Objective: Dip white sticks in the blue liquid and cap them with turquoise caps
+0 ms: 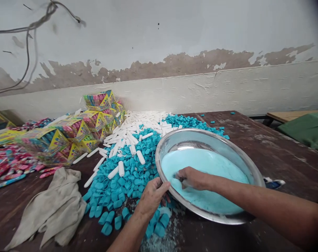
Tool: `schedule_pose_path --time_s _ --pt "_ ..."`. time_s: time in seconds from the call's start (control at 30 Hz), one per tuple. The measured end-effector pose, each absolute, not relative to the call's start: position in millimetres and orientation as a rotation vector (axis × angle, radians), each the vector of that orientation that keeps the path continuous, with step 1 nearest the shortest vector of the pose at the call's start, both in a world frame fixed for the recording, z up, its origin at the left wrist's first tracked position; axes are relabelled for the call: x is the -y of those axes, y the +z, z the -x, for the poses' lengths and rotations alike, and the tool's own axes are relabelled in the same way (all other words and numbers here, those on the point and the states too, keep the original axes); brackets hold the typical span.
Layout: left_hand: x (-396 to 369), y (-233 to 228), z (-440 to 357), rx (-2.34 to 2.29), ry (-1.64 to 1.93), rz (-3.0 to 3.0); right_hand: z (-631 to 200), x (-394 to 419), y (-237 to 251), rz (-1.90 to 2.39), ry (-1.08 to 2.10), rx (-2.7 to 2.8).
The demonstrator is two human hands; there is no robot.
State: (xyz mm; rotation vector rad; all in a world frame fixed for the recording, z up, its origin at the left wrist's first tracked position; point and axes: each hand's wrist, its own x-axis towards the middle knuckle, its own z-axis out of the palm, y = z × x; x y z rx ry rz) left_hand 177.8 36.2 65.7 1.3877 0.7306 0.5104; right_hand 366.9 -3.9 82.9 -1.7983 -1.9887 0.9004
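Left hand (150, 197) grips the tilted metal basin (242, 164) rim on the table (279, 154) | right hand (194, 178) pinches a white tube (185, 182) in pale blue powder (208, 175) | likely filling; capping from blue caps (127, 182) seems next.

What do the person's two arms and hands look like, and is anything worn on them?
Both forearms are bare, with no sleeves in view. The left hand and the right hand wear no gloves; no ring, watch or bracelet is visible. No markings can be seen.
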Motion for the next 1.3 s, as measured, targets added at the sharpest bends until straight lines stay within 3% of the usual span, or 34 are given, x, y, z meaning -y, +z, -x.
schedule_pose_path --time_s 0.1,0.17,0.33,0.43,0.73,0.93,1.13,1.3 --pt "-36.1 65.3 -177.5 -0.72 0.509 -1.383 -384.9 4.9 93.9 1.576 1.211 1.912" --pt "-35.7 65.3 -177.6 -0.731 0.504 -1.377 -395.5 9.5 99.7 1.59 1.196 1.958" --pt "-34.7 66.9 -177.9 -0.745 0.502 -1.372 -391.6 18.5 94.1 2.084 0.57 2.279" --pt "-34.6 68.8 -177.6 -0.746 0.5 -1.379 -372.2 14.8 82.8 2.17 0.424 2.274" --pt "-32.9 66.3 -176.7 -0.8 0.508 -1.457 -379.8 2.8 93.2 1.809 1.043 1.945" --pt "-19.4 90.8 -177.6 -1.114 1.03 -2.031 -397.8 26.8 105.8 1.639 1.078 1.727" --pt "-5.7 118.3 -222.9 -0.857 0.55 -2.594 -399.5 46.8 105.8 1.548 0.922 1.685" --pt "-4.3 116.6 -251.0 -0.804 0.508 -2.62 -403.4 62.1 104.6 1.601 0.734 1.696"
